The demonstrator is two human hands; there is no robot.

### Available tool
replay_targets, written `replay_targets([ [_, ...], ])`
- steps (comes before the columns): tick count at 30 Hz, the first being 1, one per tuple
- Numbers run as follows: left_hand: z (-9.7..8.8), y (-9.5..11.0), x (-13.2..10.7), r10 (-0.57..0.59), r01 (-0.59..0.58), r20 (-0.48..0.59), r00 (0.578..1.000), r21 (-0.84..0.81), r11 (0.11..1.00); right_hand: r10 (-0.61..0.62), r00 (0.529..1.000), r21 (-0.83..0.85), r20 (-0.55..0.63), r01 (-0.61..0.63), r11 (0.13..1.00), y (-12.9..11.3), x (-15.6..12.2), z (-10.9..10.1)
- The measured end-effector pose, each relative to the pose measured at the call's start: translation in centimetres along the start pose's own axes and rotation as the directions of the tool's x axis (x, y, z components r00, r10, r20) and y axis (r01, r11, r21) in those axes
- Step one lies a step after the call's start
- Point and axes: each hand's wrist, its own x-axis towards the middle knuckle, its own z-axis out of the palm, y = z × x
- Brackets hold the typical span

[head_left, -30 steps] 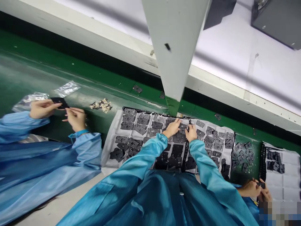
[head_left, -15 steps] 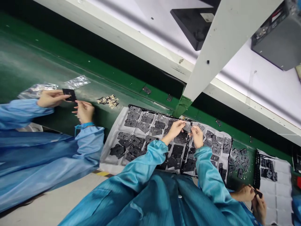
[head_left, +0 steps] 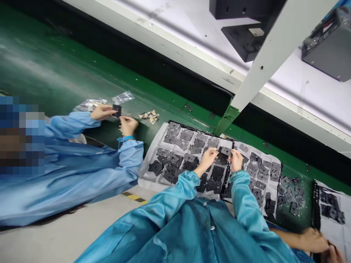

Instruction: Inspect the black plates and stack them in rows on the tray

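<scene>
My left hand (head_left: pixel 208 157) and my right hand (head_left: pixel 236 160) are raised a little above a tray (head_left: pixel 164 131) of small black flat parts. Together they pinch one black flat part (head_left: pixel 225 150) between the fingertips, the left hand at its left edge, the right hand at its right edge. Both arms wear teal sleeves. The tray below holds several rows of the same black parts in white pockets. A second sheet of black parts (head_left: pixel 260 171) lies just right of my right hand.
A co-worker's hands (head_left: pixel 115 117) at the left hold a small black part over the green belt (head_left: pixel 55 76), near clear plastic bags (head_left: pixel 123 97) and a pile of small pale pieces (head_left: pixel 149 116). Another person's hands (head_left: pixel 318 241) work at the lower right beside a third tray (head_left: pixel 333 208). A white post (head_left: pixel 263 62) rises behind.
My hands have lifted from the tray and now hold one black part between them. The view has swung, so the tray and co-worker appear shifted right.
</scene>
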Motion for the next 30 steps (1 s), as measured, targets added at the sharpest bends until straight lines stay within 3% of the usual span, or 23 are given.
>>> replay_targets([
  [5, -8.7, -4.3, -3.0, -0.013, 0.016, -0.014, 1.000, 0.228, 0.974, -0.085, 0.996, -0.248, -0.010, 0.079, 0.966, 0.6, 4.2, 0.0],
  [8, -12.7, -6.3, -5.2, -0.033, 0.044, -0.037, 0.999, 0.343, 0.938, -0.160, 0.983, -0.390, 0.087, 0.181, 0.903, 1.3, 3.4, 1.7],
  [10, -13.8, -7.1, -6.0, -0.032, 0.044, -0.037, 0.999, 0.404, 0.914, -0.172, 0.963, -0.460, 0.209, 0.252, 0.851, 2.1, 1.9, 2.9],
  [13, -13.1, -7.1, -5.7, 0.028, -0.027, 0.006, 1.000, 0.480, 0.877, -0.156, 0.935, -0.555, 0.320, 0.318, 0.769, 2.9, 0.5, 3.6],
  [18, -8.8, -5.3, -1.7, 0.166, -0.211, 0.131, 0.977, 0.550, 0.808, -0.161, 0.933, -0.690, 0.323, 0.349, 0.634, 2.6, 1.1, 2.7],
  [22, -6.2, -4.4, 1.0, 0.189, -0.275, 0.207, 0.960, 0.562, 0.780, -0.158, 0.909, -0.724, 0.385, 0.404, 0.559, 2.4, 0.1, 3.1],
  [26, -5.7, -4.0, 2.2, 0.174, -0.262, 0.204, 0.963, 0.571, 0.778, -0.134, 0.882, -0.705, 0.452, 0.446, 0.551, 2.9, -0.8, 4.2],
  [30, -6.6, -3.3, 2.4, 0.173, -0.244, 0.179, 0.968, 0.543, 0.804, -0.118, 0.914, -0.675, 0.389, 0.370, 0.639, 2.8, -0.3, 4.1],
])
